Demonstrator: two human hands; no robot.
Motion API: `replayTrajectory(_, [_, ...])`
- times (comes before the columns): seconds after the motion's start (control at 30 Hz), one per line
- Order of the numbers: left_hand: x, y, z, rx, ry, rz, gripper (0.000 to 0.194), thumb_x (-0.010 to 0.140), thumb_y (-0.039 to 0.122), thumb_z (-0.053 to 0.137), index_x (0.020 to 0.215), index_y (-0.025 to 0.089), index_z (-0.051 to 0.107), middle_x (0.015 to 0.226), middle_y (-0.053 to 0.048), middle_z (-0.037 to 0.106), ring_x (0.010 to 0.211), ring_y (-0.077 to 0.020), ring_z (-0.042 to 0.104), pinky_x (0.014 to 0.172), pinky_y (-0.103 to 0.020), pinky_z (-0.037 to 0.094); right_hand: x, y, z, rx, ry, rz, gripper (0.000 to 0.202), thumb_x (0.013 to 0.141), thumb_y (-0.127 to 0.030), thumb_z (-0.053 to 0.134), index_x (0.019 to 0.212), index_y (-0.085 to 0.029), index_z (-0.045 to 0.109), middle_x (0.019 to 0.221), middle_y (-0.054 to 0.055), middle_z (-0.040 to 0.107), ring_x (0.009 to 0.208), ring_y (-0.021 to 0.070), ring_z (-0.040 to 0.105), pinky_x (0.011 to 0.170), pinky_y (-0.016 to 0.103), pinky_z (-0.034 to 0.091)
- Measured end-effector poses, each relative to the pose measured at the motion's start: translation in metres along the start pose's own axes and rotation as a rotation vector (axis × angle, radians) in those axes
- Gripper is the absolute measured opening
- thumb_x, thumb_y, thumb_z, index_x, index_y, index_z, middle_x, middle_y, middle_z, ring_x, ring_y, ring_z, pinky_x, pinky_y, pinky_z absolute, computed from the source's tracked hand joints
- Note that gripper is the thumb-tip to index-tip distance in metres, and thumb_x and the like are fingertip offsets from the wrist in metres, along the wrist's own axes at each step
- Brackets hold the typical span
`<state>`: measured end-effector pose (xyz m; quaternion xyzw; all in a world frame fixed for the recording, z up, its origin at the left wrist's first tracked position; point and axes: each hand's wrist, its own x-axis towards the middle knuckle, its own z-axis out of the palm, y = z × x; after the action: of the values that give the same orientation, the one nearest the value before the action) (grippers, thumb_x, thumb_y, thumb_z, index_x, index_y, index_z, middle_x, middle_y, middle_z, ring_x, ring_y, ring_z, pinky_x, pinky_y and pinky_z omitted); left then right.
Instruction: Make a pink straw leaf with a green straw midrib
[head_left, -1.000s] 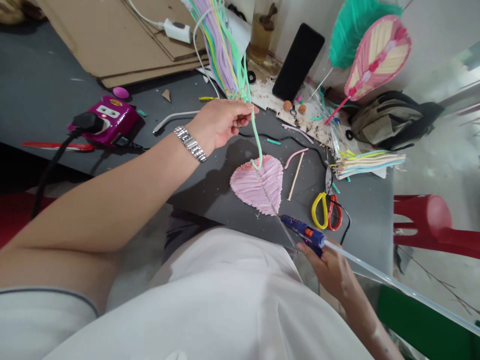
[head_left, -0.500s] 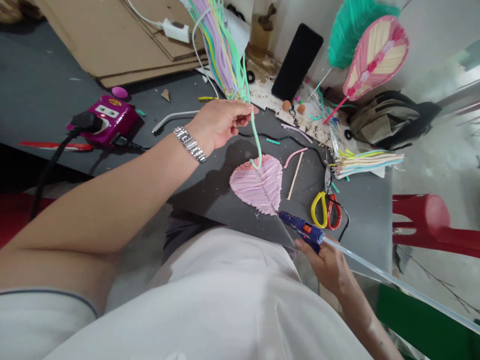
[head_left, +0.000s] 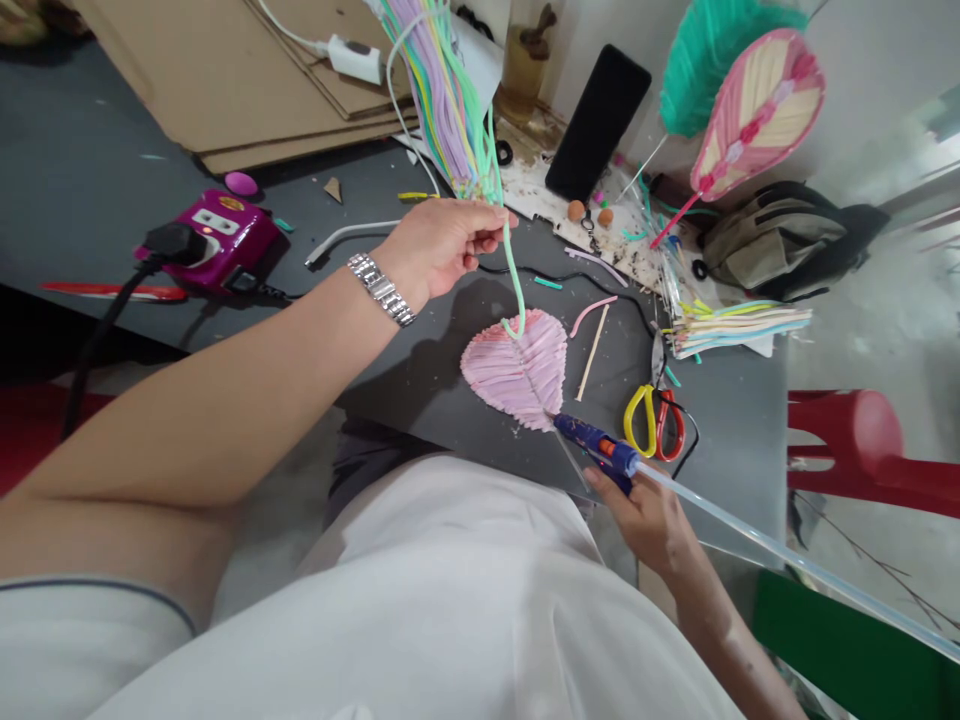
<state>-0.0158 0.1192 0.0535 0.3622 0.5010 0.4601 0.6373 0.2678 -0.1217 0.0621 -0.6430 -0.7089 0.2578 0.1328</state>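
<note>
Two hands busy: left hand (head_left: 439,243) pinches a mint strip (head_left: 512,268) over the pink leaf (head_left: 516,368) mid-worktop; right hand (head_left: 654,518) grips the glue gun (head_left: 596,449) at the leaf's 5 o'clock. Gluing step, I reckon; next needs the nozzle steadied on the leaf.

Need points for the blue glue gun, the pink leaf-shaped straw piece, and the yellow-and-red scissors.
blue glue gun (head_left: 596,450), head view, on its barrel.
pink leaf-shaped straw piece (head_left: 514,368), head view, on its middle.
yellow-and-red scissors (head_left: 654,422), head view, on the handles.

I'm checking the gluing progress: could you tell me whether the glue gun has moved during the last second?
Yes. The glue gun moved up toward the pink leaf, nearer the scissors.
</note>
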Motion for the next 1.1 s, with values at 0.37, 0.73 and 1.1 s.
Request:
replayTrajectory(0.37, [0.003, -0.004, -0.002, 0.020, -0.005, 0.014, 0.007, 0.072, 0.022, 0.074, 0.070, 0.018, 0.069, 0.076, -0.005, 0.067, 0.067, -0.0131, 0.057, 0.058, -0.028, 0.037, -0.012, 0.002, -0.008, 0.010, -0.027, 0.095, 0.030, 0.094, -0.046, 0.060, 0.082, -0.021, 0.071, 0.071, 0.004, 0.068, 0.065, 0.0202, 0.061, 0.065, 0.031, 0.051])
replayTrajectory(0.73, [-0.019, 0.006, 0.008, 0.027, -0.055, 0.032, 0.005, 0.076, 0.021, 0.073, 0.074, 0.017, 0.070, 0.080, -0.004, 0.066, 0.068, -0.0102, 0.057, 0.058, -0.024, 0.036, -0.023, 0.050, -0.040, 0.809, 0.271, 0.479, 0.034, 0.075, -0.047, 0.083, 0.081, -0.017, 0.066, 0.063, 0.001, 0.065, 0.042, 0.0107, 0.053, 0.039, 0.022, 0.040])
replayTrajectory(1.1, [-0.064, 0.012, 0.023, -0.065, -0.113, 0.013, 0.006, 0.070, 0.022, 0.081, 0.068, 0.020, 0.076, 0.075, -0.002, 0.071, 0.071, -0.0124, 0.057, 0.063, -0.026, 0.043, 0.003, 0.127, -0.054, 1.050, 0.700, 0.800, 0.038, 0.063, -0.044, 0.084, 0.078, -0.018, 0.061, 0.065, -0.001, 0.066, 0.050, 0.0109, 0.061, 0.037, 0.016, 0.045])
